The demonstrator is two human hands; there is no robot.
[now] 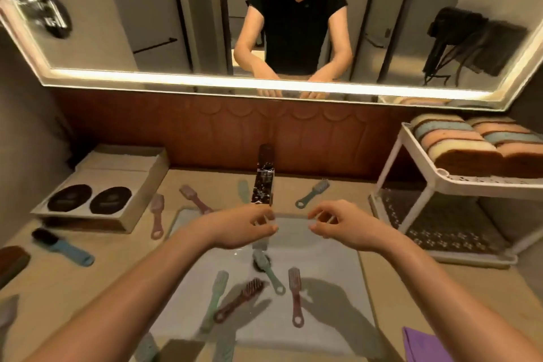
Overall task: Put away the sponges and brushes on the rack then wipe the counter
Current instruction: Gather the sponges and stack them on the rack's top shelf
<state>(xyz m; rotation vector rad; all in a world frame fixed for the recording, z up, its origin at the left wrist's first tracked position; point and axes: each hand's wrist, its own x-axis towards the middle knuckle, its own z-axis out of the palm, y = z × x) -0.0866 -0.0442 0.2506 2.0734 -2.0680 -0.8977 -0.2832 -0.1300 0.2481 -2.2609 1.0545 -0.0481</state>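
My left hand [246,228] and my right hand [338,228] hover over the far edge of the sink [332,276], fingers curled and apart, holding nothing. Several small brushes lie in the sink below them: a green brush [216,297], a dark red brush [239,300], a grey-green brush [269,272] and a pink brush [295,295]. More brushes lie on the counter [88,288] behind the sink and a blue brush [63,247] lies at the left. The white two-tier rack [440,182] stands at the right, with several sponges [470,147] stacked on its top shelf.
A chrome tap [263,176] stands behind the sink, just beyond my hands. A tan box [102,191] with two dark ovals sits at the left. A purple cloth [426,345] lies at the near right corner. A mirror [176,23] spans the wall above.
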